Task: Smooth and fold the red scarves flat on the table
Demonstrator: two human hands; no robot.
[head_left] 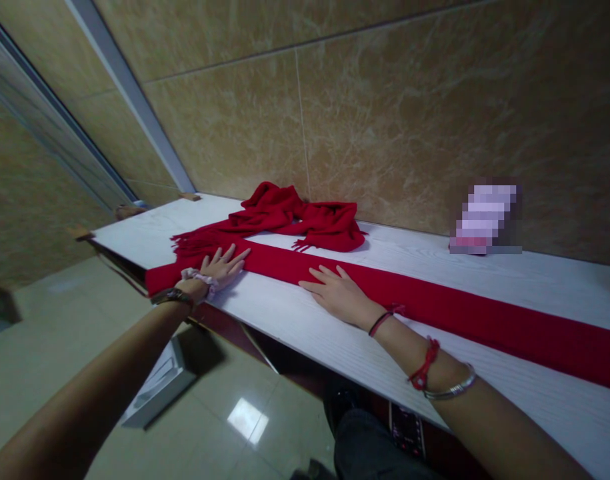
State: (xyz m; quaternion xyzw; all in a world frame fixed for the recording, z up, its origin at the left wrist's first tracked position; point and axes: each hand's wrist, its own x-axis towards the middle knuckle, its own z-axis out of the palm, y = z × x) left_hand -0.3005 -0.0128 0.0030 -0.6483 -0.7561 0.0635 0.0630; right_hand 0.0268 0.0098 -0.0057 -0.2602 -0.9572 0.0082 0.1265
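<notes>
A long red scarf (435, 297), folded into a flat narrow strip, runs along the white table and off the right side of the view. My left hand (221, 267) lies on its left part with the fingers spread. Farther right, my right hand (337, 292) rests flat on the strip's near edge, fingers also apart. Behind them sits a second red cloth (285, 217), a rumpled scarf with fringes. More fringe (199, 243) shows just beyond my left hand, and I cannot tell which scarf it belongs to.
The white table (285, 327) stands against a tan tiled wall (385, 120). A blurred-out pinkish item (487, 217) leans on the wall at the right. Below, a white box (159, 383) stands on the tiled floor. A dark patterned object (407, 427) shows under the table's front edge.
</notes>
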